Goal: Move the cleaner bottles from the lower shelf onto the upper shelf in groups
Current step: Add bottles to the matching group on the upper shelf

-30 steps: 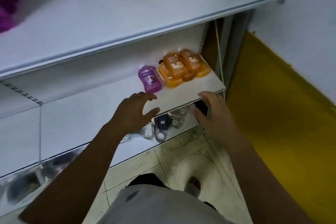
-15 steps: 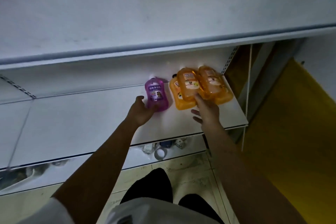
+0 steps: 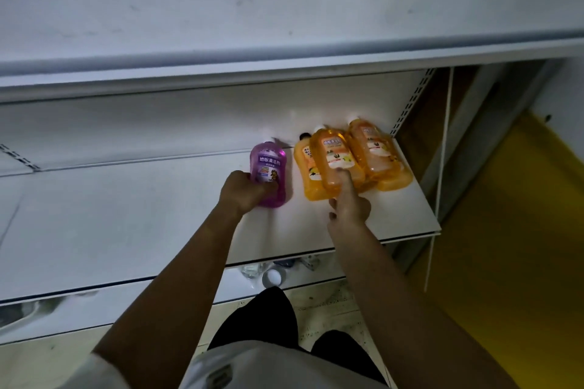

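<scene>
**Head view: both hands on bottles, lower shelf not yet cleared**

I've got the left hand (image 3: 245,191) wrapped around the purple bottle (image 3: 270,172), grip clamped on its lower half. Right hand (image 3: 347,202) is on the front orange bottle (image 3: 331,161), fingers pressed against it; I can't tell if that grip has fully closed. I count 4 bottles on the lower shelf (image 3: 126,230): 1 purple, 3 orange (image 3: 376,151) bunched together at the right end. The upper shelf (image 3: 284,9) shows bare in this view. By my read, all 4 are left to lift.
</scene>
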Demonstrator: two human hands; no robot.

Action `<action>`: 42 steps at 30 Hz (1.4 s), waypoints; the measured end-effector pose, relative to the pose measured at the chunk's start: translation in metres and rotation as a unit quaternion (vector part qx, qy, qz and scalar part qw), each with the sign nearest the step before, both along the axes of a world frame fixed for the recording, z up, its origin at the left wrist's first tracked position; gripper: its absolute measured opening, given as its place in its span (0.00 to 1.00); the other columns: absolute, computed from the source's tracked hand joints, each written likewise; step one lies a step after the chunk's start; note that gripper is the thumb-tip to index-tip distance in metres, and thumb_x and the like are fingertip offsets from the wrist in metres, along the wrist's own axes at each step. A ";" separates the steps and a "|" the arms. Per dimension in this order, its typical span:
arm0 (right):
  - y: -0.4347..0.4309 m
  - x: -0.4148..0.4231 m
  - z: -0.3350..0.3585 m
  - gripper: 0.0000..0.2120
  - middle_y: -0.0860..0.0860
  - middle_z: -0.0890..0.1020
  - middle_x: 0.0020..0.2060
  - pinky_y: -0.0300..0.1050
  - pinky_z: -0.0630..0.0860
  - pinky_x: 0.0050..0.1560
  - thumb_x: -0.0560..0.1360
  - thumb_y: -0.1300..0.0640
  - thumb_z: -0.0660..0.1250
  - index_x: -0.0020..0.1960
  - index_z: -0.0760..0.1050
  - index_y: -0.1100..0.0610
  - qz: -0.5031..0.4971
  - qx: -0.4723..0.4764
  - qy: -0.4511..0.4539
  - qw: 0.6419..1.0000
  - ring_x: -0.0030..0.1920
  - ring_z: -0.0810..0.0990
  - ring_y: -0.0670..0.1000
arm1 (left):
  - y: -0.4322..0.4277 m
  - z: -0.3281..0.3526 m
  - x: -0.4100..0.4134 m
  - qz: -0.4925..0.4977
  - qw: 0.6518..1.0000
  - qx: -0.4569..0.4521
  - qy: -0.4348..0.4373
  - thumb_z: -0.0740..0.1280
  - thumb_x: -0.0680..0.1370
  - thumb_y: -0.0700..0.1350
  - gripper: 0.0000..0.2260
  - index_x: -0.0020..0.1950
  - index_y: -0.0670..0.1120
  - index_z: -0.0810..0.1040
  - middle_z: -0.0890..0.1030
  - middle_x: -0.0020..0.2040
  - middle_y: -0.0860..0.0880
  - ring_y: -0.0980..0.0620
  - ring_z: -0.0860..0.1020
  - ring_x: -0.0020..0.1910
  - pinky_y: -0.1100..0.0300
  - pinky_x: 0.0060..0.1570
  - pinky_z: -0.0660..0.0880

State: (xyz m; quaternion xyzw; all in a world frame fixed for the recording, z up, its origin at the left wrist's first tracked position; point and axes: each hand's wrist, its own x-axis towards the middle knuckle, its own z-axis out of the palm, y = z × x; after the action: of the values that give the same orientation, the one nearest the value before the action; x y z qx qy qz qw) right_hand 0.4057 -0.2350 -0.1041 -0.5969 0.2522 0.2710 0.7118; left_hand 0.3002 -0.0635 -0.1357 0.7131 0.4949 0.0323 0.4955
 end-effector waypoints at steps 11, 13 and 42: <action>-0.062 -0.038 0.048 0.30 0.58 0.85 0.54 0.42 0.80 0.40 0.70 0.57 0.76 0.70 0.73 0.57 0.206 0.177 0.143 0.952 0.51 0.87 0.55 | -0.037 0.054 -0.088 0.086 0.920 -0.352 -0.152 0.79 0.71 0.37 0.22 0.65 0.38 0.80 0.83 0.63 0.35 0.42 0.85 0.55 0.48 0.56 0.83; -0.074 -0.047 0.060 0.33 0.61 0.83 0.58 0.44 0.80 0.42 0.64 0.61 0.81 0.66 0.75 0.57 0.284 0.191 0.126 0.931 0.57 0.84 0.58 | -0.048 0.067 -0.110 0.083 0.907 -0.375 -0.173 0.79 0.67 0.36 0.30 0.68 0.39 0.77 0.82 0.65 0.35 0.40 0.85 0.57 0.47 0.57 0.83; -0.027 -0.358 0.277 0.21 0.48 0.87 0.57 0.59 0.80 0.64 0.71 0.41 0.77 0.61 0.79 0.44 0.556 0.226 -0.359 0.715 0.58 0.86 0.51 | -0.154 0.316 -0.498 0.302 0.867 0.130 -0.374 0.73 0.74 0.51 0.28 0.73 0.49 0.73 0.86 0.58 0.49 0.48 0.85 0.59 0.47 0.58 0.83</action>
State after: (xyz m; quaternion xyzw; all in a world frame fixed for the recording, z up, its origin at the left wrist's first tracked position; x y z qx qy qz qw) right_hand 0.0477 -0.2616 0.1727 -0.5032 -0.4683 0.4318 0.5840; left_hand -0.1978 -0.2172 0.1802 0.5215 0.4545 0.5091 0.5121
